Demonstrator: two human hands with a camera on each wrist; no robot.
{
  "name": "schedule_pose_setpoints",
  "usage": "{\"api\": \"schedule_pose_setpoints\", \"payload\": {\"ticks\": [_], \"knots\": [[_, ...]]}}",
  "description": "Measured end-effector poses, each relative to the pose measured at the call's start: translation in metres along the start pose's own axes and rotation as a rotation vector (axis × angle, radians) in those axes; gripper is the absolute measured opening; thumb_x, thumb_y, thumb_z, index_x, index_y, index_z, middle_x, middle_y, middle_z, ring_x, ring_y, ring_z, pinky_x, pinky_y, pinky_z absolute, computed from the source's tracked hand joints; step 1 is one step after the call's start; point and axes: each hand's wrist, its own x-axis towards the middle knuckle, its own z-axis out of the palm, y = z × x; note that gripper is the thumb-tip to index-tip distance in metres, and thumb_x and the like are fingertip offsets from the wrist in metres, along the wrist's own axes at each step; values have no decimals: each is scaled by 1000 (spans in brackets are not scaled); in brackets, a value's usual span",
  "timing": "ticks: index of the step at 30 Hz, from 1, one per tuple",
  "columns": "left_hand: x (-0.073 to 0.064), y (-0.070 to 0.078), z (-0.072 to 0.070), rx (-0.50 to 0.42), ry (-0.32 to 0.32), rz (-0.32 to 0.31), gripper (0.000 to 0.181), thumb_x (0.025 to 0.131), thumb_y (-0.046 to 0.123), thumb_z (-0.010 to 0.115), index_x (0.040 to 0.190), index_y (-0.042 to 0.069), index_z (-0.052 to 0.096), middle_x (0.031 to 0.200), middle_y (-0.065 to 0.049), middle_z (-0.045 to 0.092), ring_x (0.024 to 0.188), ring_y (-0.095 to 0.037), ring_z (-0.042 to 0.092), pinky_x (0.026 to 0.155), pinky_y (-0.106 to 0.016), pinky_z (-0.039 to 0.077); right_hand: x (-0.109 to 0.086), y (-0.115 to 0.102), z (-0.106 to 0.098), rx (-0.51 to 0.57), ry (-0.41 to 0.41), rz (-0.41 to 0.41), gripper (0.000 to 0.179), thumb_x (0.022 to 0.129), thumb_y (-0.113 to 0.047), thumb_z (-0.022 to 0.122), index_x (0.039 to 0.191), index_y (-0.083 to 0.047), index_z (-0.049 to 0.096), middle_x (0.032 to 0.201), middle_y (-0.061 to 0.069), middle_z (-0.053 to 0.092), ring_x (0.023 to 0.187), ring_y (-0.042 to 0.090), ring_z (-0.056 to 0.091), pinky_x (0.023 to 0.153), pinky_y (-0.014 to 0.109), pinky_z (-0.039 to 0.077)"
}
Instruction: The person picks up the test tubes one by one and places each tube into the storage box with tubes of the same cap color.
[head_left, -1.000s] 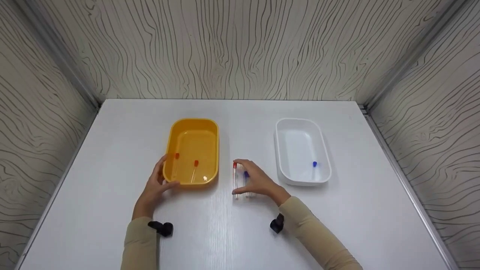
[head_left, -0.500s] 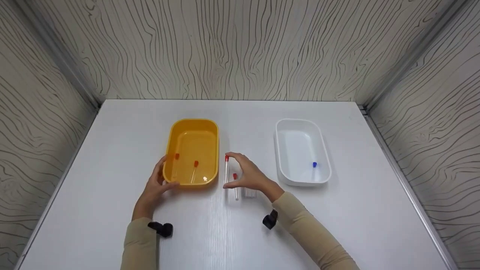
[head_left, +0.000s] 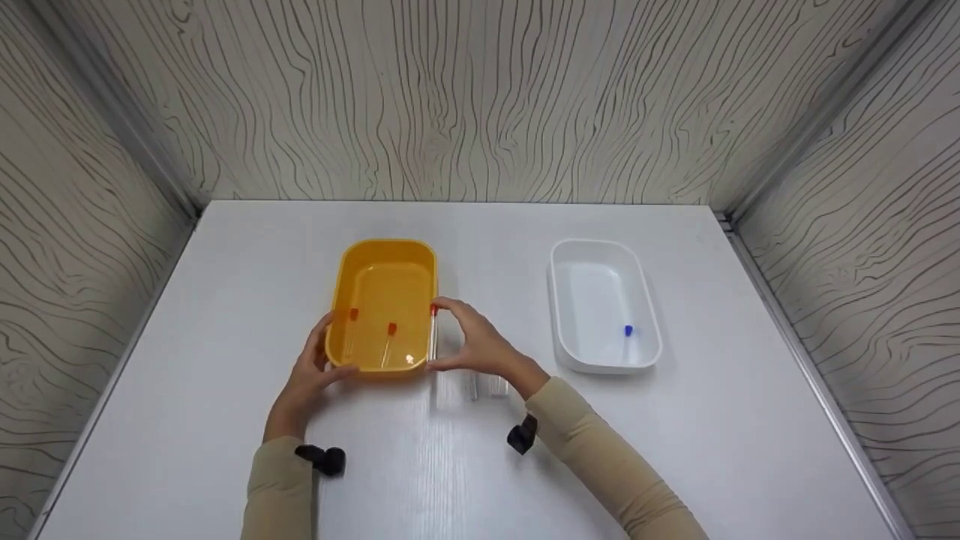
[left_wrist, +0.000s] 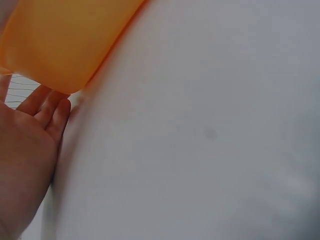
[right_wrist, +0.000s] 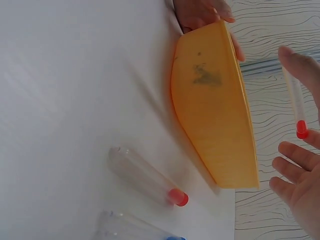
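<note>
My right hand [head_left: 480,345] pinches a clear red-capped test tube [head_left: 433,337] lengthwise, thumb at the bottom end and a fingertip at the cap. The tube is held above the table, overlapping the right rim of the yellow tub [head_left: 397,251] in the head view. My left hand [head_left: 307,375] holds that tub's near left corner, thumb on the front and fingers along the left side. Inside the tub lie two red-capped tubes [head_left: 391,330]. Under my right hand, another red-capped tube [right_wrist: 150,175] rests on the table beside a blue-capped tube [right_wrist: 132,230].
A white tub [head_left: 600,262] stands to the right, with a blue-capped tube [head_left: 628,334] inside it. The white table [head_left: 480,480] meets wood-patterned panels [head_left: 465,97] at the back and sides. Black wrist cameras [head_left: 330,460] jut from both sleeves.
My right hand has lifted a red-capped tube and moved left with it to the yellow tub's right rim. A second red-capped tube came into view on the table. The left hand stays put.
</note>
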Motion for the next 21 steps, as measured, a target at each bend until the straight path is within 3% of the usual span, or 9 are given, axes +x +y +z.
{"api": "schedule_pose_setpoints", "payload": {"ticks": [7,21], "knots": [[-1,2,1,3,0,-6,90,84,24,74,151,41,16,163,0,21,150,-24,24,125,-56,9,8,-7,4,0,-13,-30,97,70,-30,86,148,-7,32,152,10,41,144,30,35,120,48,30],[1,-1,0,-22,1,-2,91,83,24,75,150,42,17,163,3,21,150,-21,24,126,-53,10,29,-15,16,13,19,-49,95,72,-25,85,147,-4,31,148,15,45,139,29,42,119,46,34]]}}
